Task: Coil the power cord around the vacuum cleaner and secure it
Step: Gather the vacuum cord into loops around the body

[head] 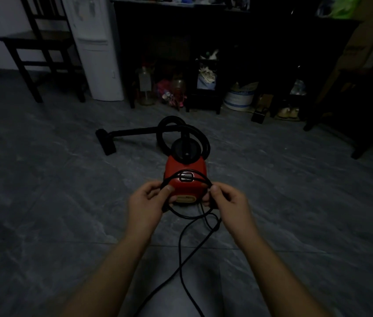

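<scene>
Left hand [145,202]: thumb and curled fingers [169,188] are pinching the black power cord [182,264] at the left side of a loop. Right hand [226,202]: its thumb and fingers are likewise gripping the cord at the right side of the same loop.

The loop is spanning the gap between the two sets of fingers. Its far arc is crossing the top rear of the vacuum cleaner [186,170] and its near arc is sagging below the fingers. Whether the loop is touching the body cannot be told.

From the right-hand fingers the slack is trailing back between the forearms, crossing itself once on the floor [66,202] and running off the lower edge.

The vacuum cleaner, red, is sitting just beyond the fingertips. Its long axis is running straight away from the hands, rear panel facing them and hose end pointing away. The fingers are partly hiding the rear panel.

Farther out, the black hose [165,126] is curling in a ring. The floor nozzle [105,143] is lying far out, to the left of the left-hand fingers.

The light is poor. Items under the dark shelving [203,30] are too dim to identify. A chair [39,42] is being cut off at the top edge.
</scene>
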